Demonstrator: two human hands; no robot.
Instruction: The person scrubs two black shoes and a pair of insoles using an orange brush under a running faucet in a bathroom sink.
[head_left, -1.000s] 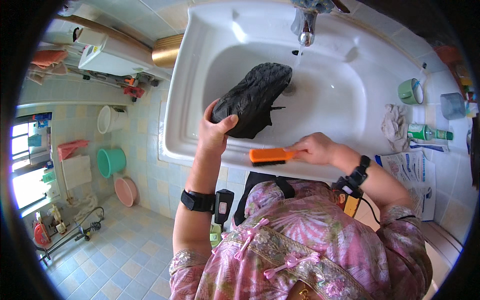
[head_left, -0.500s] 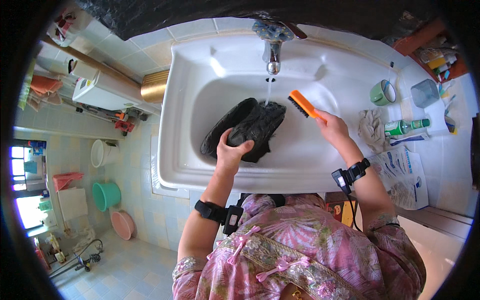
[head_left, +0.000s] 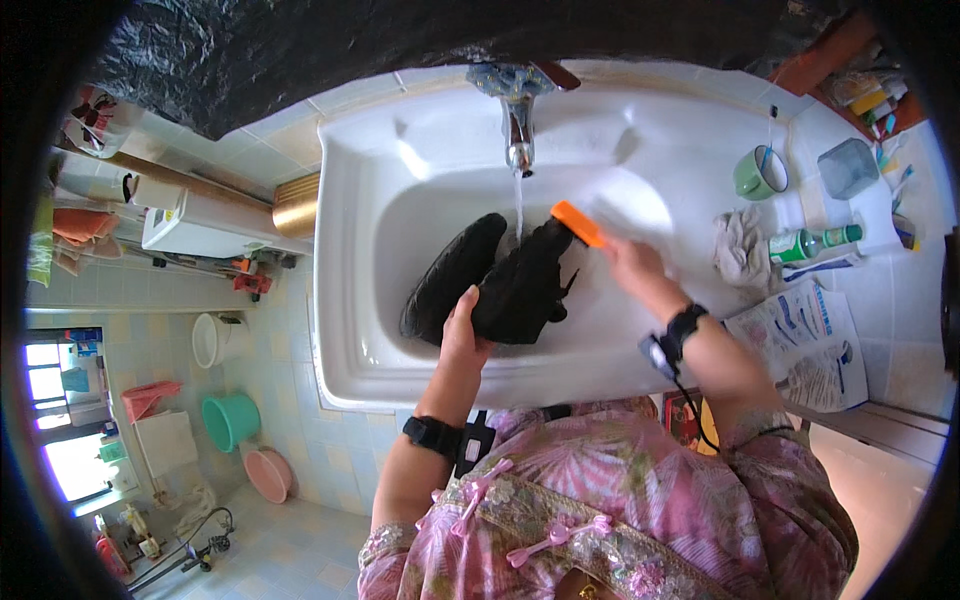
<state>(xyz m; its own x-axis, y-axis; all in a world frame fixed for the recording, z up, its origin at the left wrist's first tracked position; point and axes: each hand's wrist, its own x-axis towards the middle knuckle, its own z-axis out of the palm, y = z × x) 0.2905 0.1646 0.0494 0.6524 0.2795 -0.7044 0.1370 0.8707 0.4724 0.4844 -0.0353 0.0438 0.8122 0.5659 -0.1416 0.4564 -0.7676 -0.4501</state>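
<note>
Two dark, wet black shoes lie side by side in the white washbasin. My left hand grips the near end of the right-hand shoe, thumb on top, fingers partly hidden beneath it. Against its left side rests the other shoe. In my right hand is an orange scrubbing brush, its dark bristles down at the far end of the held shoe. A thin stream of water runs from the tap between the shoes.
On the basin's right ledge are a green mug, a crumpled grey cloth, a green bottle and a printed plastic bag. A gold cylinder stands left of the basin. Green and pink tubs sit at the lower left.
The brush has moved left and down from beside the shoes onto the held shoe. That shoe has been turned and now stands more apart from the other one.
</note>
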